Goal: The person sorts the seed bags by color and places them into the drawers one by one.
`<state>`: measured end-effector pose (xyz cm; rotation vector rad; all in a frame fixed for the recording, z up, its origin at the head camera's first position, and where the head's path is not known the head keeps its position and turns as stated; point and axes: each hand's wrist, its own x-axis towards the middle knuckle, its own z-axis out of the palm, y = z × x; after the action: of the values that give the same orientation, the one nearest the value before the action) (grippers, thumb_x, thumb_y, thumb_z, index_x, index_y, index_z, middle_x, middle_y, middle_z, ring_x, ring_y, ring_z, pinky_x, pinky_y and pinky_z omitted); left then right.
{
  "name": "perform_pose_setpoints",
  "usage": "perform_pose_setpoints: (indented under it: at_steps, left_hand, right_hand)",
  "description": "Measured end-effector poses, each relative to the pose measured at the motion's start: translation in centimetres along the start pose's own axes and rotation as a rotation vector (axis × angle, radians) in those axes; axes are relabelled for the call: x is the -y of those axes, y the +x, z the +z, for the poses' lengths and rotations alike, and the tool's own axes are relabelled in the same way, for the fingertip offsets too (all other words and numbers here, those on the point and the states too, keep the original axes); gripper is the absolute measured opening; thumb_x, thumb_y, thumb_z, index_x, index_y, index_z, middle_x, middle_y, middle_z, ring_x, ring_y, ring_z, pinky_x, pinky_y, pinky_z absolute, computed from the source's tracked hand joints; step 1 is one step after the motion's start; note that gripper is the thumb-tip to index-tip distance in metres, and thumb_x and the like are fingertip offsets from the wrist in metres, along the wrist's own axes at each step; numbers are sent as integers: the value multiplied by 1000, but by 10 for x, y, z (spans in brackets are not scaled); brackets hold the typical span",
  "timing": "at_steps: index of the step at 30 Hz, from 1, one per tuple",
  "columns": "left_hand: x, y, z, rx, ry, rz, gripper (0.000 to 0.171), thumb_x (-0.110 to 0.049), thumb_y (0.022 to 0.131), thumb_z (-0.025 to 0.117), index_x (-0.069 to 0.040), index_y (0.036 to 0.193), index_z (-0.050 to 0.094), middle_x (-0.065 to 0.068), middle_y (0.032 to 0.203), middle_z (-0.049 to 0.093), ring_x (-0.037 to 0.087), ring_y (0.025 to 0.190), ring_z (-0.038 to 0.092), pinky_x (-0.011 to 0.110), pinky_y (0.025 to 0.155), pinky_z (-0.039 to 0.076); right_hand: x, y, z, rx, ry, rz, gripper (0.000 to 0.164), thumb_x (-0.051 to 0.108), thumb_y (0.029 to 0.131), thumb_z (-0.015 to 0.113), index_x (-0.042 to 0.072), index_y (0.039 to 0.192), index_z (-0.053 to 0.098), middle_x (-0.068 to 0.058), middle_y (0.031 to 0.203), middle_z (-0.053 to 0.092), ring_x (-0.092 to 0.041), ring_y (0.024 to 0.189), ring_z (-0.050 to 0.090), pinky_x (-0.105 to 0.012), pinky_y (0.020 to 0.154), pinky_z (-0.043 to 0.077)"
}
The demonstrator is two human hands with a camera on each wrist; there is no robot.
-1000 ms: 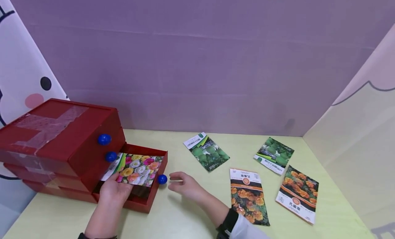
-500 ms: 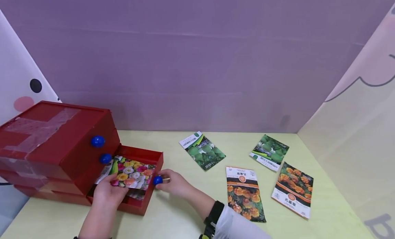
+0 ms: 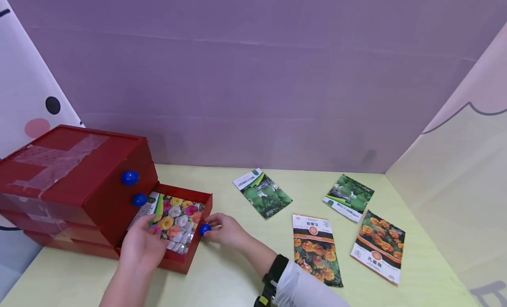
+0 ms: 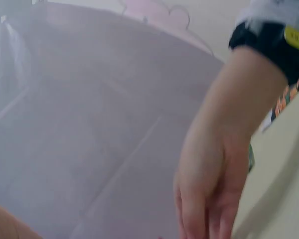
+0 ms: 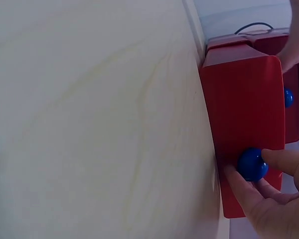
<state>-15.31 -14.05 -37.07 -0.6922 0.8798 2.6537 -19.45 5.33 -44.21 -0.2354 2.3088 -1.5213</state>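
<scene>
Inside red drawer [image 3: 175,264] | flower packet [image 3: 180,221] now flat | left hand [image 3: 142,244] loosened

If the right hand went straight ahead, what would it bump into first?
Probably the open drawer, just behind the knob between its fingers. Whether they touch the drawer now isn't clear.

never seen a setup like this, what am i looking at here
No machine here: a person works with two bare hands. The widest picture comes from a camera on the head, looking forward and down; the other two come from a camera on each wrist. On the table stands a red cabinet with its bottom drawer open. A mixed-flower packet lies in the drawer. Two green packets and two orange-flower packets lie farther right on the table. The right hand pinches the drawer's blue knob. The left hand is loosely open over the drawer; whether it touches the packet is unclear.
</scene>
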Motion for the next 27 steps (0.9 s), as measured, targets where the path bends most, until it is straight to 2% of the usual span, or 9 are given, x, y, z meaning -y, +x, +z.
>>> perform_pose_setpoints:
  at_steps: [4, 9, 10, 13, 16, 18, 20, 23, 27]
  left_hand:
    - [9, -20, 10, 116, 102, 16, 77, -31, 106, 32, -24, 146, -34, -9, 156, -35, 15, 146, -26, 31, 121, -8]
    - [2, -51, 14, 332, 626, 214, 63, -33, 106, 34, -23, 157, -2, -6, 164, -8, 21, 151, -5, 43, 123, 7]
    - [-4, -57, 15, 328, 762, 274, 61, -35, 106, 35, -27, 157, 2, -7, 164, -3, 23, 152, -1, 48, 122, 11]
    - [-26, -67, 15, 296, 1133, 550, 59, -33, 104, 39, -33, 156, 11, -9, 164, 3, 26, 151, 3, 30, 119, 22]
    - [-50, -74, 19, 205, 1394, 820, 60, -27, 103, 44, -33, 155, 15, -4, 165, 2, 29, 151, -1, 49, 119, 24]
    - [-65, -75, 22, 175, 1551, 990, 65, -20, 101, 49, -24, 156, 17, 6, 165, 1, 32, 150, -7, 64, 115, 13]
    - [-82, -75, 27, 140, 1725, 1074, 71, -19, 97, 55, -17, 156, 15, 14, 163, 0, 39, 149, -12, 80, 103, 1]
    - [-108, -67, 30, 128, 1949, 1148, 79, -19, 93, 61, -6, 155, 13, 26, 160, 0, 47, 145, -15, 74, 106, -11]
    - [-148, -44, 27, 139, 2063, 1112, 77, -20, 94, 59, -3, 154, 14, 31, 158, 3, 50, 144, -13, 71, 108, -12]
  right_hand:
    - [-1, -1, 0, -12, 4, 3, 35, 5, 86, 69, 0, 120, 61, -11, 110, 65, -23, 101, 65, -32, 86, 56]
    - [-1, 0, 0, 2, -6, 12, 32, 7, 87, 70, 0, 118, 62, -10, 107, 66, -19, 96, 65, -29, 81, 57]
    - [-1, 1, -1, 9, -10, 12, 32, 8, 88, 70, 0, 118, 63, -9, 107, 66, -17, 95, 64, -28, 80, 57]
    - [-1, 4, -1, 27, -10, 9, 31, 9, 88, 70, 1, 117, 63, -8, 105, 67, -14, 92, 64, -27, 77, 57]
    - [-1, 6, -2, 26, -11, 16, 30, 9, 87, 71, 1, 116, 64, -8, 103, 67, -14, 91, 63, -26, 77, 57]
    - [-3, 6, -2, 27, -19, 20, 30, 8, 87, 71, 1, 115, 64, -7, 103, 67, -14, 92, 63, -27, 78, 57]
    - [-3, 6, -2, 27, -30, 21, 30, 9, 86, 71, 1, 115, 65, -7, 103, 67, -14, 92, 62, -27, 78, 56]
    - [-3, 5, -3, 30, -38, 22, 30, 9, 87, 71, 2, 115, 65, -6, 103, 67, -14, 92, 61, -27, 79, 56]
    - [0, 5, -4, 29, -47, 17, 30, 11, 87, 71, 2, 115, 65, -5, 102, 67, -14, 92, 61, -27, 79, 56]
